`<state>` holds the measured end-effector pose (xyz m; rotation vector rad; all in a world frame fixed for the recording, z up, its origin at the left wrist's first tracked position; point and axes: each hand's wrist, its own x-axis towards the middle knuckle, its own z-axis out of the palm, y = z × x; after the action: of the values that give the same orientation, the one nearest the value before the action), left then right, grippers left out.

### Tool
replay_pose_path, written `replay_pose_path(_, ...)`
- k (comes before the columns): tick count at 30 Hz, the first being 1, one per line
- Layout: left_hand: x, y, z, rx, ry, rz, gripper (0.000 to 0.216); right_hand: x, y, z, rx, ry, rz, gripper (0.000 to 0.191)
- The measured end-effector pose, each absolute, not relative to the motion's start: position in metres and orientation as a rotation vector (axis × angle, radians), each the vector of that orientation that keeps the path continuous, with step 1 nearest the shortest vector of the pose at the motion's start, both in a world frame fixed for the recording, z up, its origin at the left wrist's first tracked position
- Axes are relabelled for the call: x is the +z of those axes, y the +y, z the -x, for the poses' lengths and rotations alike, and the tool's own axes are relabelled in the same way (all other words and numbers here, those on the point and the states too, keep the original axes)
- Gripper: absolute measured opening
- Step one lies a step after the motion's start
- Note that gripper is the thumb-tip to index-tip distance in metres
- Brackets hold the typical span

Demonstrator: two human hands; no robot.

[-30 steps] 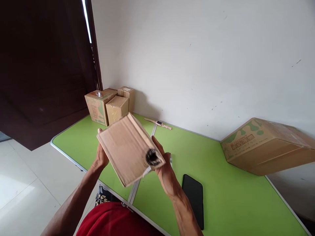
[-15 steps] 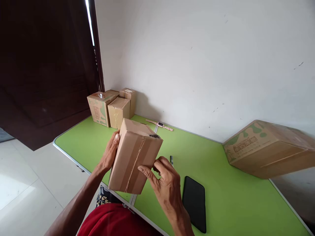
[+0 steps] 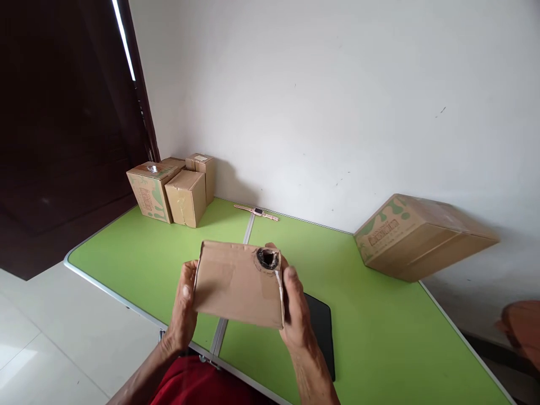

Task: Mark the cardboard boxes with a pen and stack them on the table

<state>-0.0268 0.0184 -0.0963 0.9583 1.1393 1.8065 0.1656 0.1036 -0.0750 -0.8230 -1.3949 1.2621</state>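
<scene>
A brown cardboard box (image 3: pixel 236 287) is held up over the near edge of the green table, one broad face turned toward me. Near that face's upper right corner is a round hole (image 3: pixel 268 258) with a dark, ragged rim. My left hand (image 3: pixel 184 301) grips the box's left side, thumb along the edge. On the opposite side my right hand (image 3: pixel 295 304) is closed on it, with fingers partly hidden behind. A black phone (image 3: pixel 320 332) lies on the table beside my right hand, partly covered by it.
Several cardboard boxes (image 3: pixel 185 197) stand together at the table's (image 3: pixel 367 326) back left. A pink-strapped watch (image 3: pixel 258 212) lies along the wall side. A larger printed carton (image 3: pixel 422 236) sits at the right edge. To the left is a dark door (image 3: pixel 63 124).
The box has been turned so the face with the hole points toward me. My right hand has gone from loosely beside the box to gripping its right side. The view has shifted right.
</scene>
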Motion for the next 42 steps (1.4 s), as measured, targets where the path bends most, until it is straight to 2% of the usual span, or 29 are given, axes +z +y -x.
replay_pose_path(2,-0.098,0.004,0.025,1.657,1.267,-0.977,0.07,-0.066,0.098,-0.172,1.351,-1.46,0.85,0.072)
replay_pose_path(6,-0.104,-0.02,0.025,1.41,1.379,-1.03,0.09,-0.041,0.092,-0.18,1.327,-1.659,0.916,0.076)
replay_pose_path(8,-0.107,-0.028,0.028,1.356,1.382,-1.059,0.092,-0.03,0.089,-0.181,1.298,-1.754,0.942,0.076)
replay_pose_path(12,-0.097,-0.032,0.036,1.395,1.607,-1.342,0.064,-0.016,0.081,-0.18,1.159,-1.893,0.951,0.07)
replay_pose_path(18,-0.034,-0.006,0.032,1.392,1.837,-1.804,0.034,-0.01,0.067,-0.171,0.872,-2.074,0.937,0.054)
replay_pose_path(24,-0.01,0.023,0.012,1.334,1.757,-1.801,0.022,-0.015,0.059,-0.155,0.476,-2.079,1.031,0.046)
replay_pose_path(27,-0.01,0.028,0.008,1.366,1.697,-1.789,0.026,-0.016,0.054,-0.146,0.305,-2.059,1.103,0.039)
replay_pose_path(30,-0.007,0.029,0.015,1.307,1.634,-1.866,0.032,-0.013,0.055,-0.142,0.272,-2.023,1.107,0.036)
replay_pose_path(37,-0.002,0.045,0.042,0.89,1.313,-2.115,0.069,0.001,0.079,-0.162,0.456,-2.105,1.019,0.031)
replay_pose_path(40,-0.007,0.058,0.041,0.925,1.255,-2.003,0.069,-0.005,0.09,-0.177,0.526,-1.954,0.961,0.026)
replay_pose_path(42,-0.011,0.064,0.04,0.957,1.271,-1.908,0.065,-0.019,0.098,-0.19,0.544,-1.761,1.013,0.03)
